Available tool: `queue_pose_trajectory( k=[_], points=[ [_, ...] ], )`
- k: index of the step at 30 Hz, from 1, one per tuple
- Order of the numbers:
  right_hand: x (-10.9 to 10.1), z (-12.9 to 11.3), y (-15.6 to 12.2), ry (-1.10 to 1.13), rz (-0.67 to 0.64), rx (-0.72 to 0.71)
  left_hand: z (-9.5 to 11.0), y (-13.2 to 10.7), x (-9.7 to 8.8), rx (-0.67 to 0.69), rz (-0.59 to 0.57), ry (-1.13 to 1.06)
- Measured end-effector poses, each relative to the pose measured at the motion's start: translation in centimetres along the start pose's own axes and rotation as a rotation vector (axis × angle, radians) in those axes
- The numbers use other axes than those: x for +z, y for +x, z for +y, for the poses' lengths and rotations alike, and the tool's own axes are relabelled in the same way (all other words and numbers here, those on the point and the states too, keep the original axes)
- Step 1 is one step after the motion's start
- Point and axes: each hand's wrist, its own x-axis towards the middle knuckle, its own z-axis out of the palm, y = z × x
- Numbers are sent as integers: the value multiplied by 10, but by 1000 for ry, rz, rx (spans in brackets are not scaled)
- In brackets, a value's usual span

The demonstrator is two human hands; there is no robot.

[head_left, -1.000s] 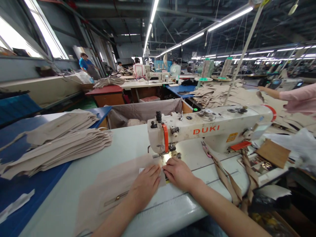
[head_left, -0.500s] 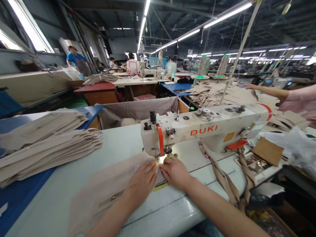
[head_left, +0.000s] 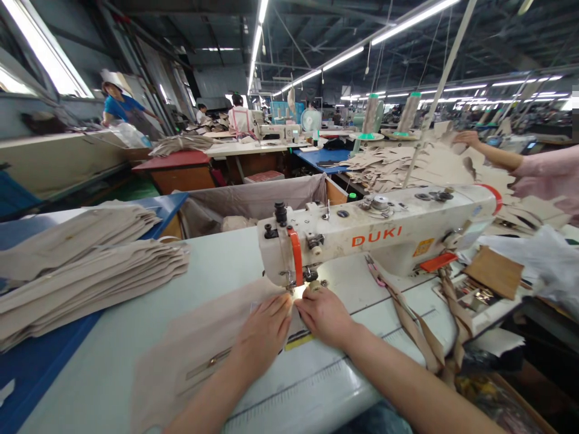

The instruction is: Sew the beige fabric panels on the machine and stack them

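One beige fabric piece (head_left: 203,343) lies flat on the pale sewing table (head_left: 217,259), its far edge pushed under the presser foot (head_left: 296,283) of the white DUKI sewing machine (head_left: 384,235), with a zipper (head_left: 210,364) running along its near part. Behind the machine stands a bin lined with grey cloth (head_left: 257,202); a pale bundle (head_left: 235,224) rests low inside it, and what else it holds cannot be made out. The left hand (head_left: 265,331) lies palm down on the fabric with its fingers spread flat, gripping nothing, fingertips just short of the foot. The right hand (head_left: 323,313) rests beside it, almost touching, also unclenched, its fingers bent slightly and pressing the cloth at the foot. Both forearms reach in from the lower edge. To the left, a stack of cut beige pieces (head_left: 90,271) sits partly on a blue surface; beige strips (head_left: 416,325) hang at the right of the machine. Compared with half a second ago, both hands keep the same place on the fabric, while a co-worker's hand (head_left: 468,138) at the far right has risen higher over the heap of cut pieces (head_left: 398,169).
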Motion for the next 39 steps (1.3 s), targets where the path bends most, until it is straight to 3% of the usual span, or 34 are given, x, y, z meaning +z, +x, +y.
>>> queue_pose_trajectory(
  k=[8,16,21,29,32,36,37,39],
  points=[
    [-1,-2,1,-13,8,0,-1,1,-2,-8,17,-15],
    [-4,-2,1,-29,4,11,-15,12,0,12,7,-16],
    [-5,-2,-1,-30,17,8,-14,12,-5,-57,-24,-8],
    [2,-2,-7,31,121,-74,6,-51,-36,-87,-123,30],
    [5,-1,-9,57,138,-96,14,-69,-53,-106,-16,113],
    [5,1,-12,53,147,-97,15,-94,-76,-256,192,260],
    [5,2,-12,51,150,-96,14,-105,-78,-278,169,277],
    [4,1,-13,56,164,-99,14,-135,-77,-276,10,287]
  ],
)
